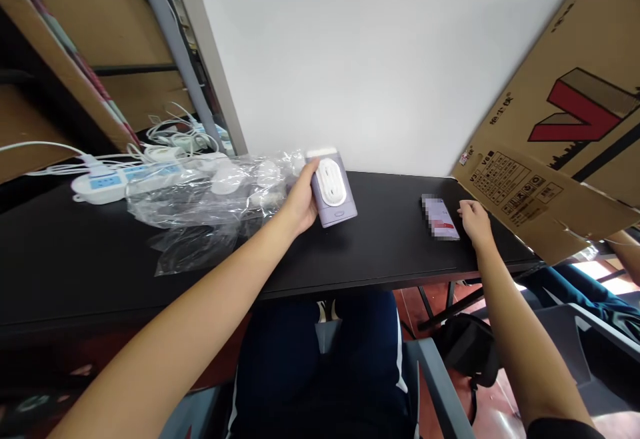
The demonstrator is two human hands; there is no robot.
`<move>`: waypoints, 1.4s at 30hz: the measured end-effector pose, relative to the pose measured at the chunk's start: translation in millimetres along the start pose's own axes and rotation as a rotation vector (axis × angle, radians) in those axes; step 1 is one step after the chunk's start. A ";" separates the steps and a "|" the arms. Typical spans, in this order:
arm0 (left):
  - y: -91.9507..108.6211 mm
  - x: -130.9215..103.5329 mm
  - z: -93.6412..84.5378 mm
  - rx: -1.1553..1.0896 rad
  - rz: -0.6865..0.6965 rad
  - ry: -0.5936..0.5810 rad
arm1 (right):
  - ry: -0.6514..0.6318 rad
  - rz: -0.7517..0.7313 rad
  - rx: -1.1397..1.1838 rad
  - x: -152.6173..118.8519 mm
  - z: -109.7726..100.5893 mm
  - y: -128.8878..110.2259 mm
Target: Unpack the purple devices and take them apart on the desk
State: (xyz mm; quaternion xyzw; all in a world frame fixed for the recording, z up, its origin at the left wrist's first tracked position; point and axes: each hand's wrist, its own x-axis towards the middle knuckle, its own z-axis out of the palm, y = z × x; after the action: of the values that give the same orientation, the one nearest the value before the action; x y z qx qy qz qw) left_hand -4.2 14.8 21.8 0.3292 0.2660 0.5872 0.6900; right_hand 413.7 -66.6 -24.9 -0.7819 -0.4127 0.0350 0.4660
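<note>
My left hand [303, 200] grips a lavender box-shaped device [327, 215] by its left side, just above the black table. A white oval panel with two small dark slots sits on its face, and its top end is white. Crumpled clear plastic packaging [200, 202] lies right beside that hand, with white round pieces showing in it. My right hand [475, 221] rests on the table at the right, its fingers curled in a loose fist, with nothing visible in them. Just left of it a phone [440, 218] lies flat with its screen lit and partly blurred.
A white power strip [103, 186] with tangled white cables stands at the back left of the black table [380, 252]. A large cardboard sheet [565, 132] leans at the right. A white wall rises behind. Another person's arm [627, 252] shows at the far right.
</note>
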 end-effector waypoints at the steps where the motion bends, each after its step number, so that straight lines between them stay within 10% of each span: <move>1: -2.5 2.2 -2.2 0.011 -0.012 0.021 | -0.017 -0.028 -0.126 -13.7 -1.1 -6.7; 8: -7.9 10.7 -10.4 0.030 0.017 0.007 | -0.128 -0.122 -0.640 -94.7 -12.3 -42.7; 25: -3.5 10.4 -11.7 0.022 -0.015 -0.008 | 0.013 -0.085 -0.634 -57.1 -35.1 -8.8; 30: -1.3 8.1 -8.8 0.044 0.048 -0.007 | -0.247 -0.412 -0.038 -107.7 11.5 -82.0; 36: 3.1 2.2 -6.4 0.054 0.219 -0.053 | -0.988 -0.178 0.447 -145.1 92.9 -190.3; 42: 12.2 1.9 -11.5 -0.023 0.253 -0.055 | -0.953 -0.108 0.804 -101.4 119.6 -196.7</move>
State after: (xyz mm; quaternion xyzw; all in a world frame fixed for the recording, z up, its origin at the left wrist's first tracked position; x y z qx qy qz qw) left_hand -20.3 19.5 23.8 0.3684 0.1965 0.6631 0.6213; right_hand 174.1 -7.4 23.3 -0.4221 -0.5685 0.5087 0.4897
